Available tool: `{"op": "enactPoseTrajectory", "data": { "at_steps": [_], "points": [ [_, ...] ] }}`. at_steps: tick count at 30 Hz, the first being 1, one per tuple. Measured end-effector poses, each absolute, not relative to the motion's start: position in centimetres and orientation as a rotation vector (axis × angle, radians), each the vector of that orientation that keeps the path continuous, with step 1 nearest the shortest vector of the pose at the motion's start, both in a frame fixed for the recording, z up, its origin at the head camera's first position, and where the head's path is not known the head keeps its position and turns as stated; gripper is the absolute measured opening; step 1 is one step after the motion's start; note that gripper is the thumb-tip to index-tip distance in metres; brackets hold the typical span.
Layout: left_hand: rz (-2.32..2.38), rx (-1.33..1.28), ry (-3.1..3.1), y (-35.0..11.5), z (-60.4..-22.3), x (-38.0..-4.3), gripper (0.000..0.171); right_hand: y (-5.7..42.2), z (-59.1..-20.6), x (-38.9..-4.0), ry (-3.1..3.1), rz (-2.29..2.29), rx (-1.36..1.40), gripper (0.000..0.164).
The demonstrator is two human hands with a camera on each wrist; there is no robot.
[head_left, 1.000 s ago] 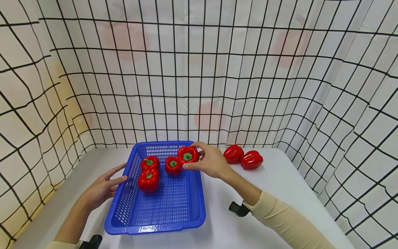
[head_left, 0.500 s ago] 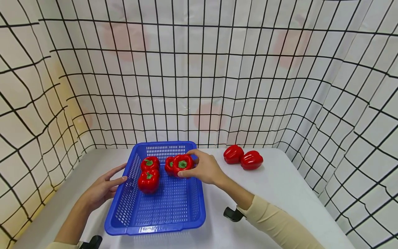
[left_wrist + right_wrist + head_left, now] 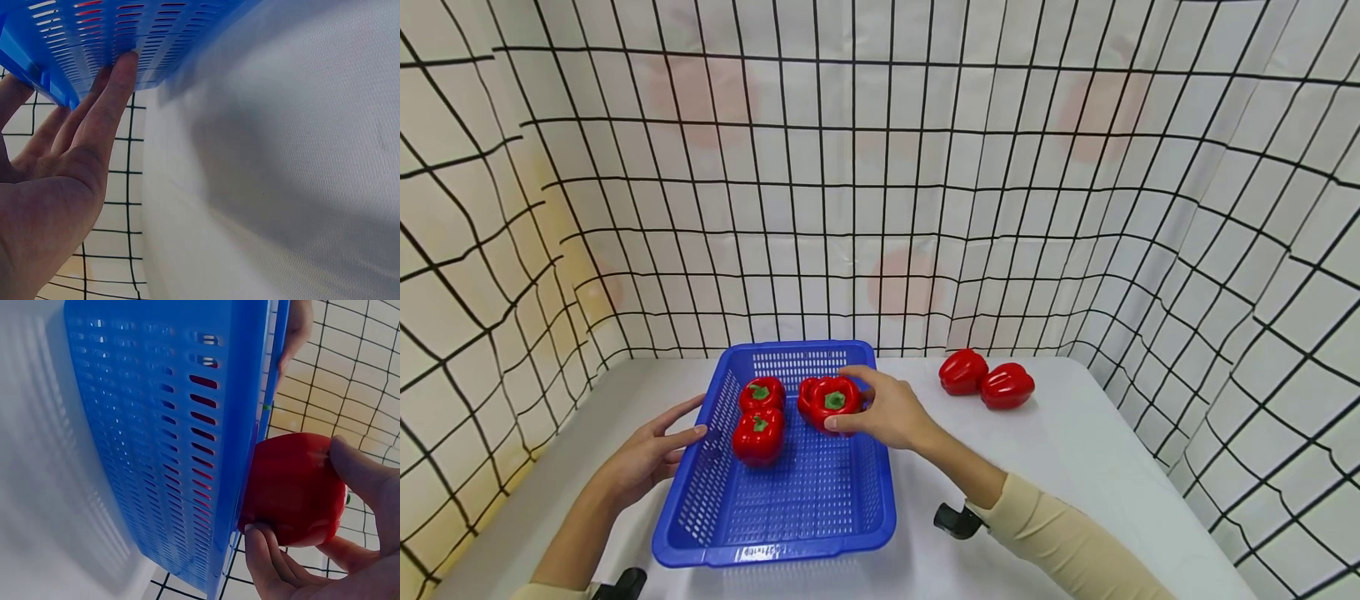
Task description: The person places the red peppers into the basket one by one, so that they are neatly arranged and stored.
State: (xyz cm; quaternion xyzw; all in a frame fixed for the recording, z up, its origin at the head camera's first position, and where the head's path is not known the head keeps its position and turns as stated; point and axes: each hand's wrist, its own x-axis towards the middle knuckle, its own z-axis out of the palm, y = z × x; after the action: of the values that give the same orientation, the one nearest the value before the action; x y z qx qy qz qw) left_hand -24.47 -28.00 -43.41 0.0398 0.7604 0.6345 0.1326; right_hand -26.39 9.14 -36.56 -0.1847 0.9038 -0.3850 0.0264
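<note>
In the head view my right hand (image 3: 883,410) pinches a red bell pepper (image 3: 835,400) by its side, its green stem facing up, above the floor of the blue basket (image 3: 797,508). This pepper partly covers another one, which shows at its left. In the right wrist view the held bell pepper (image 3: 294,487) sits between thumb and fingers, beyond the basket's rim. Two more red bell peppers (image 3: 758,437) stand at the basket's left side. My left hand (image 3: 643,454) rests against the basket's left rim; in the left wrist view its straight fingers (image 3: 103,125) touch the perforated outer wall.
Two red bell peppers (image 3: 1007,386) lie side by side on the white table (image 3: 970,454) right of the basket. Black wire mesh (image 3: 880,208) over white sheeting encloses the table at the back and both sides.
My right hand has carried the bell pepper left and toward the front, over the pepper beside it, slowing in the last half second. The left hand and the basket have stayed put.
</note>
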Motion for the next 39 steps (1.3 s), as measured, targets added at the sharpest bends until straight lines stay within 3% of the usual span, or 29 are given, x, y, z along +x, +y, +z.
{"op": "enactPoseTrajectory", "data": {
  "at_steps": [39],
  "points": [
    [1.846,0.120,2.200,-27.9,-43.1,-24.3,0.080,8.3,-39.2,-26.9,2.851,-1.184,-0.588,0.070]
  ]
}}
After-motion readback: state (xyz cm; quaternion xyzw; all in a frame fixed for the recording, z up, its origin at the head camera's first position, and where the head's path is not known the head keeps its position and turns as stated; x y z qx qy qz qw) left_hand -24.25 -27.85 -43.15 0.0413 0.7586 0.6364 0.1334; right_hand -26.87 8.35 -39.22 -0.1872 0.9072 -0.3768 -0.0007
